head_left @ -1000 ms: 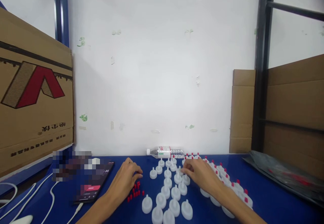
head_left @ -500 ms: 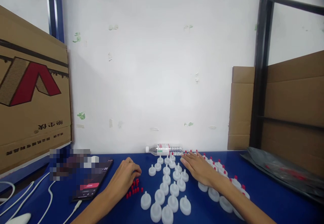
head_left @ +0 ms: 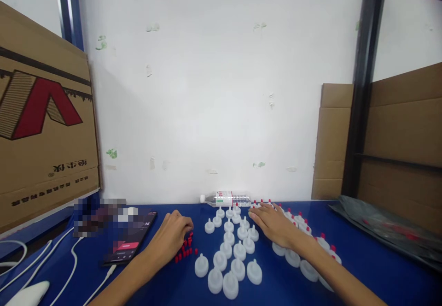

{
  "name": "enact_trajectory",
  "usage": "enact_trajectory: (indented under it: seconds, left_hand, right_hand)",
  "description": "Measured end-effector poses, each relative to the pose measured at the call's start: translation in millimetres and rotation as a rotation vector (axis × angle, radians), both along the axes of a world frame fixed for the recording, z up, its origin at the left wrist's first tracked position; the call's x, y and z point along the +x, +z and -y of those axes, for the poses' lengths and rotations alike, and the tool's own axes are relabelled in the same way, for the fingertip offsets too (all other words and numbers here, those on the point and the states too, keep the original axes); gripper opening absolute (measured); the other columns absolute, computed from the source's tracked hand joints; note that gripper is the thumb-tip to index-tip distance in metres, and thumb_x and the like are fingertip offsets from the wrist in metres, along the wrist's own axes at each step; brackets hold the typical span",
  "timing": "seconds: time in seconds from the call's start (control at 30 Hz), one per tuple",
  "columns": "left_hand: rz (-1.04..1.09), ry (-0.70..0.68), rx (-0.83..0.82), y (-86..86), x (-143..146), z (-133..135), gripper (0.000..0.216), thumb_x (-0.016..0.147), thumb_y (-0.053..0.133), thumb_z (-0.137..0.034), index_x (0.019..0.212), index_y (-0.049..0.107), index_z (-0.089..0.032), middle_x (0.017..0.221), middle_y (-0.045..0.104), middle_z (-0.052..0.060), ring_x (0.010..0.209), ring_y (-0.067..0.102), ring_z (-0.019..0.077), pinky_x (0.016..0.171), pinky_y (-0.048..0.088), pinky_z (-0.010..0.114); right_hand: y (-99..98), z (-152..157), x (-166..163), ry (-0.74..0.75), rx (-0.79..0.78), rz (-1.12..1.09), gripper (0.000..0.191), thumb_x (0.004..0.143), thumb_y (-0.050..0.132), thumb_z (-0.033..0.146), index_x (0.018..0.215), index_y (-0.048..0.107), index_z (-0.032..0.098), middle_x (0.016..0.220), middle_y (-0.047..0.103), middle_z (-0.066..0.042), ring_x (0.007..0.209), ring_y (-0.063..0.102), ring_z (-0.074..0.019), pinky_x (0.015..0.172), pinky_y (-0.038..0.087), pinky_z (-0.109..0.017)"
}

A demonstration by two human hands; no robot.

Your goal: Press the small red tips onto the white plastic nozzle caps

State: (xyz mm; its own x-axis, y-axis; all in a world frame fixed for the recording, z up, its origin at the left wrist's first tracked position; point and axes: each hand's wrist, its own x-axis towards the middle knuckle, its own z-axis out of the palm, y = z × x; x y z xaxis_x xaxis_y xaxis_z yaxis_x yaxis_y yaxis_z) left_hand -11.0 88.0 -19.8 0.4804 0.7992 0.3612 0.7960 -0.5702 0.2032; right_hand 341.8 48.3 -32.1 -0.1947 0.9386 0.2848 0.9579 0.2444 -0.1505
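Note:
On the blue table [head_left: 362,269], my left hand [head_left: 171,236] rests with fingers curled over a cluster of small red tips [head_left: 185,250]; what they pinch is hidden. My right hand [head_left: 274,225] lies flat, fingers stretched toward the far end of a group of several white nozzle caps [head_left: 230,260] without tips. To the right, under and behind my right forearm, stand white caps with red tips fitted [head_left: 322,244].
A clear water bottle [head_left: 226,198] lies against the white wall. A phone [head_left: 130,243] with white cables [head_left: 71,264] sits at left, a white object [head_left: 27,293] at the lower left. Cardboard boxes [head_left: 44,126] stand left and right; a dark plastic bag [head_left: 386,227] lies at right.
My right hand has opened from a curled reach over the white caps to lying flat and shifted slightly right. The left hand stays by the red tips. The view has shifted slightly.

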Motion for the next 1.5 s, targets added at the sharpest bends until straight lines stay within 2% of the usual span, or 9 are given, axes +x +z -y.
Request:
enact_trajectory:
  seconds: [0.23, 0.4, 0.57, 0.67, 0.77, 0.93, 1.07, 1.2, 1.5]
  left_hand:
    - [0.075, -0.027, 0.083, 11.8, 5, 10, 0.032, 0.102, 0.043, -0.021, 0.098, 0.075, -0.022, 0.097, 0.073, 0.007, 0.098, 0.061, 0.0274, 0.089, 0.041, 0.040]
    - [0.126, -0.098, 0.146, 20.4, 19, 32, 0.031, 0.106, 0.039, -0.027, 0.109, 0.069, -0.022, 0.102, 0.070, 0.007, 0.103, 0.057, 0.0276, 0.092, 0.040, 0.043]
    - [0.148, -0.299, 0.181, 21.9, 37, 61, 0.020, 0.106, 0.046, -0.027, 0.121, 0.059, -0.025, 0.100, 0.066, 0.004, 0.099, 0.054, 0.0260, 0.093, 0.039, 0.044]
    - [0.080, -0.377, 0.179, 21.7, 43, 71, 0.013, 0.105, 0.046, -0.021, 0.109, 0.058, -0.022, 0.100, 0.064, 0.004, 0.096, 0.052, 0.0260, 0.091, 0.037, 0.044]
    - [0.031, -0.372, 0.182, 22.1, 45, 74, 0.019, 0.106, 0.039, -0.019, 0.097, 0.056, -0.021, 0.096, 0.062, 0.004, 0.091, 0.050, 0.0254, 0.085, 0.036, 0.042]
    - [0.201, -0.367, -0.002, 22.4, 46, 74, 0.039, 0.111, 0.027, -0.033, 0.080, 0.049, -0.022, 0.085, 0.057, 0.001, 0.082, 0.051, 0.0209, 0.081, 0.037, 0.038]
    - [0.338, -0.296, -0.113, 27.0, 39, 67, 0.050, 0.111, 0.023, -0.045, 0.072, 0.045, -0.022, 0.071, 0.055, -0.003, 0.073, 0.052, 0.0187, 0.084, 0.038, 0.037]
    - [0.276, -0.201, 0.041, 30.3, 27, 53, 0.045, 0.110, 0.027, -0.043, 0.075, 0.046, -0.023, 0.078, 0.057, 0.000, 0.077, 0.052, 0.0213, 0.082, 0.040, 0.039]
    - [0.091, -0.181, 0.118, 12.6, 18, 25, 0.021, 0.102, 0.050, -0.024, 0.091, 0.068, -0.022, 0.096, 0.067, 0.004, 0.092, 0.056, 0.0241, 0.083, 0.042, 0.039]
  right_hand:
    - [16.6, 7, -5, 0.029, 0.147, -0.053, 0.045, 0.107, 0.037, 0.048, 0.122, 0.069, 0.020, 0.131, 0.070, -0.012, 0.135, 0.053, -0.0356, 0.117, 0.024, -0.064]
    - [37.4, 28, -27, 0.080, 0.268, -0.115, 0.020, 0.101, 0.056, 0.039, 0.110, 0.062, 0.022, 0.116, 0.070, -0.009, 0.098, 0.067, -0.0268, 0.089, 0.051, -0.043]
    - [32.0, 56, -72, 0.466, 0.316, -0.087, 0.007, 0.100, 0.054, 0.022, 0.107, 0.052, 0.025, 0.105, 0.068, -0.003, 0.094, 0.065, -0.0201, 0.085, 0.049, -0.033]
    - [27.2, 67, -89, 0.619, 0.391, -0.093, 0.009, 0.099, 0.053, 0.018, 0.102, 0.047, 0.024, 0.101, 0.068, -0.004, 0.090, 0.064, -0.0196, 0.084, 0.049, -0.033]
    - [27.2, 71, -93, 0.642, 0.408, -0.136, 0.012, 0.099, 0.053, 0.015, 0.102, 0.045, 0.024, 0.104, 0.068, -0.004, 0.095, 0.065, -0.0187, 0.086, 0.049, -0.032]
    - [30.4, 62, -84, 0.713, 0.460, 0.001, 0.015, 0.100, 0.047, 0.009, 0.105, 0.051, 0.022, 0.113, 0.069, -0.007, 0.103, 0.065, -0.0196, 0.089, 0.049, -0.033]
    - [34.0, 39, -53, 0.492, 0.458, -0.036, 0.025, 0.100, 0.040, 0.007, 0.106, 0.057, 0.024, 0.123, 0.067, -0.006, 0.119, 0.061, -0.0205, 0.100, 0.048, -0.035]
    - [33.6, 18, -17, 0.214, 0.411, -0.137, 0.018, 0.106, 0.042, 0.025, 0.114, 0.058, 0.022, 0.118, 0.067, -0.010, 0.101, 0.068, -0.0225, 0.086, 0.054, -0.036]
    - [14.1, 16, -12, 0.163, 0.175, -0.026, 0.047, 0.111, 0.028, 0.043, 0.107, 0.072, 0.025, 0.104, 0.076, -0.005, 0.104, 0.069, -0.0252, 0.111, 0.035, -0.058]
